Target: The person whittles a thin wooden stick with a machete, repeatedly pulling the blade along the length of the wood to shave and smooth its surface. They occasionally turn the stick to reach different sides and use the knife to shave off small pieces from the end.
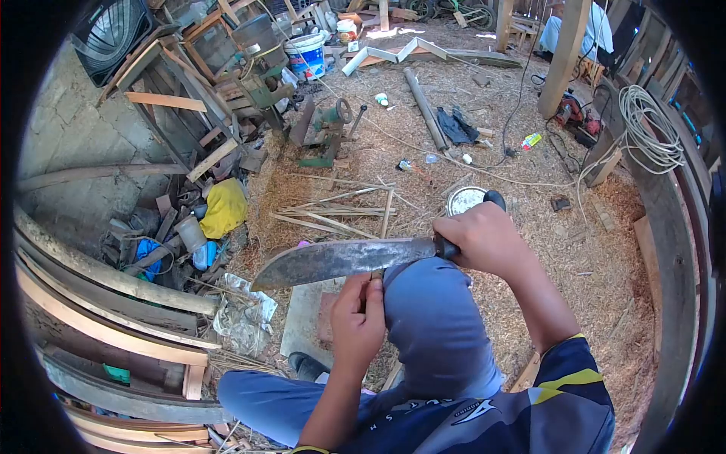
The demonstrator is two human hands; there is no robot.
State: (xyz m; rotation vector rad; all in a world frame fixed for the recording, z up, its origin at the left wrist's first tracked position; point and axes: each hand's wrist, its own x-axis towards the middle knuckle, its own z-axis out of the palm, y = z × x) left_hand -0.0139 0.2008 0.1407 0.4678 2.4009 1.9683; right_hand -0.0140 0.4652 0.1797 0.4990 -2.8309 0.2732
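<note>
A large machete (340, 261) with a broad, dark, worn blade lies level across the middle of the view, its tip toward the left. My right hand (480, 233) is closed round its black handle. Just below the blade, my left hand (359, 314) pinches a small brownish piece (376, 277), most of which is hidden by the fingers and blade. Both hands are over my raised knee (431, 310), which is covered in grey-blue cloth. Beyond the blade, thin wooden strips (333, 212) lie on the shavings-covered ground.
A round tin (465, 200) stands just beyond my right hand. A green metal machine (325, 129) is farther ahead, with a paint bucket (306, 57) behind it. Curved timbers (113, 280) line the left. Coiled cable (649, 129) hangs at right; another person (597, 30) is partly visible behind a post.
</note>
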